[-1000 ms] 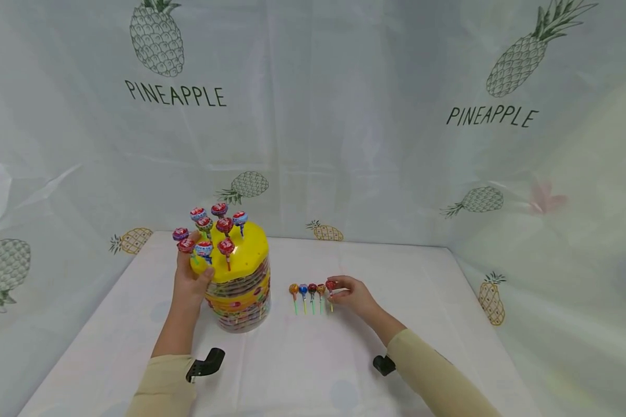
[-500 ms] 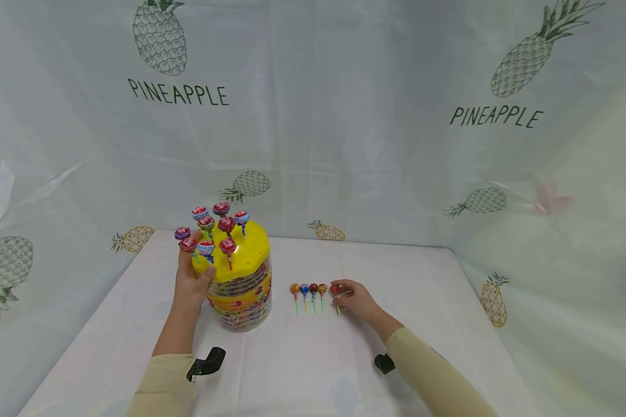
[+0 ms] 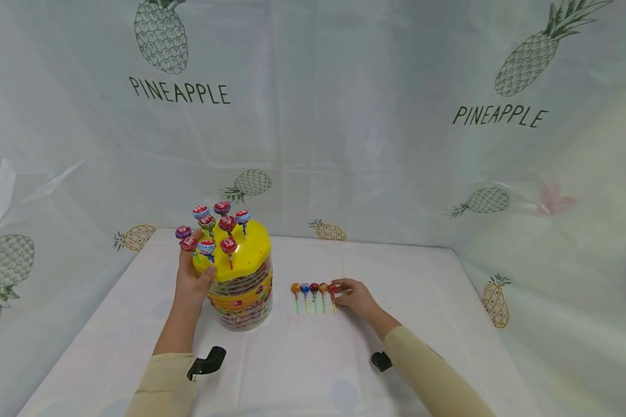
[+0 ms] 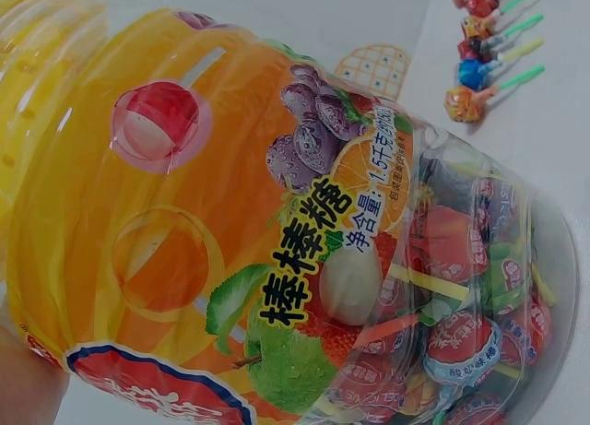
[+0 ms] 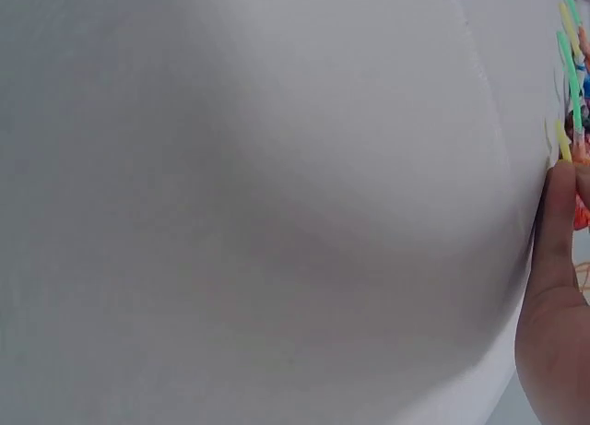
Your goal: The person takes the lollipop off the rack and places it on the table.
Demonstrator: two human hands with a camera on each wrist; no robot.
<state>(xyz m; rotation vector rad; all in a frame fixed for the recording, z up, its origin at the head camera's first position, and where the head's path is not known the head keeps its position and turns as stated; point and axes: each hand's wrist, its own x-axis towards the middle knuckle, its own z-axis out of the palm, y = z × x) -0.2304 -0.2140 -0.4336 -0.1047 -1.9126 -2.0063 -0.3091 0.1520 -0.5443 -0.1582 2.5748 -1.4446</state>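
My left hand [image 3: 192, 284] grips a big clear lollipop jar [image 3: 240, 301] near its top, the thumb lying at the edge of the yellow lid [image 3: 253, 243]. Several wrapped lollipops stand upright on that lid. The left wrist view is filled by the jar's orange label [image 4: 230, 194], with more lollipops [image 4: 461, 342] behind the clear plastic. To the right, my right hand [image 3: 357, 296] pinches a red lollipop [image 3: 332, 288] at the right end of a short row, beside an orange lollipop [image 3: 323, 288]. A blue lollipop [image 3: 305, 289] lies farther left in the row, sticks toward me.
A white cloth covers the table [image 3: 292, 359], and a pale pineapple-print sheet [image 3: 334, 145] hangs behind and at the sides. Black wrist mounts [image 3: 208, 363] stick out from both sleeves, low over the table.
The right hand first shifts the red lollipop slightly right, then back left, close against the row. The left hand keeps its grip on the jar.
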